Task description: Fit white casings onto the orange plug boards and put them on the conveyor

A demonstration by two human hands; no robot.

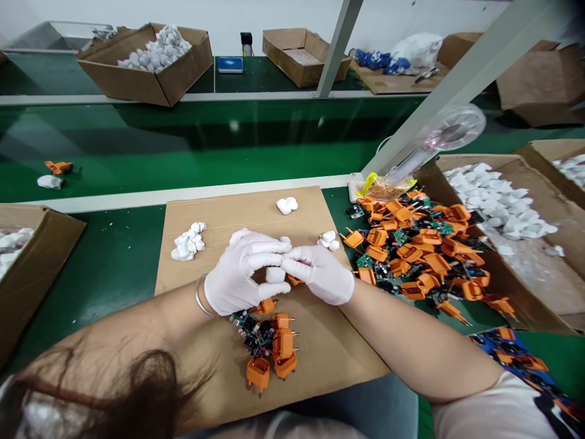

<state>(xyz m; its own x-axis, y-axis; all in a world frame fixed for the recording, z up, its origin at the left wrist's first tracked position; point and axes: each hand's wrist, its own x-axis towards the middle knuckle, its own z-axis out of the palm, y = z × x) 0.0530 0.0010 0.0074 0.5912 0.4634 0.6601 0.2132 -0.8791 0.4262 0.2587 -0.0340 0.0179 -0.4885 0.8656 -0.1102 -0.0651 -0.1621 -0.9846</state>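
Both of my gloved hands meet above a cardboard sheet (192,341). My left hand (242,271) is closed around a small white rounded piece (275,275), held between its fingers and thumb. With thumb and fingers pressed together, my right hand (320,272) touches the left fingertips; what it pinches is hidden. A bit of an orange plug housing (295,280) shows just under the right fingers. Nearer to me lie several orange plug housings (284,344) with circuit boards (256,335) wired to them. Small white pieces form a cluster (188,242) left of my hands.
More white pieces rest at the sheet's far side (287,205) and right edge (329,240). A large heap of orange plug housings (418,244) lies to the right, beside a carton (543,268) of white parts. Another carton (41,268) stands left. A slanted post (439,91) rises behind the heap.
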